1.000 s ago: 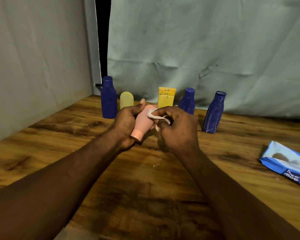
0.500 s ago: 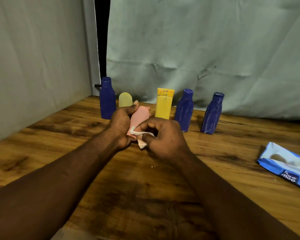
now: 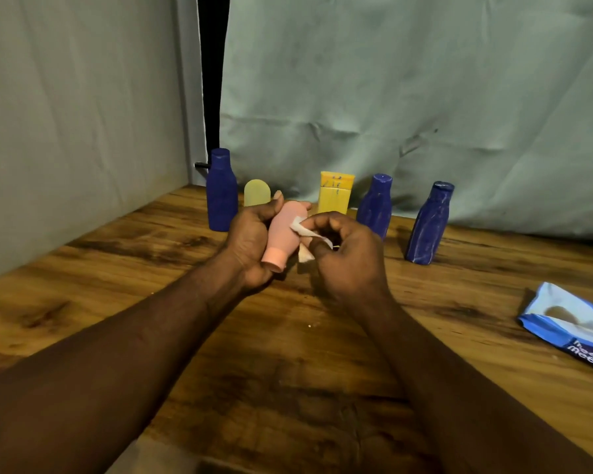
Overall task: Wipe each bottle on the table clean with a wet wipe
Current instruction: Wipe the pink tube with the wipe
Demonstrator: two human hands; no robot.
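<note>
My left hand [image 3: 250,241] grips a small pink bottle [image 3: 283,234], tilted with its cap end pointing down toward me, above the wooden table [image 3: 288,354]. My right hand [image 3: 348,258] pinches a white wet wipe [image 3: 305,236] and presses it against the bottle's right side. Along the back stand a tall blue bottle [image 3: 222,190], a pale yellow bottle [image 3: 256,193], a yellow tube [image 3: 335,192], a second blue bottle [image 3: 376,204] and a third blue bottle [image 3: 429,223].
A blue wet-wipe pack [image 3: 572,326] lies flat at the right edge of the table. Grey-green cloth hangs behind the bottles and along the left side. A dark gap shows between the two cloths at the back left corner.
The right hand slid the wipe down toward the bottle's cap end, then back up to its middle. The left hand kept its hold and turned the bottle slightly.
</note>
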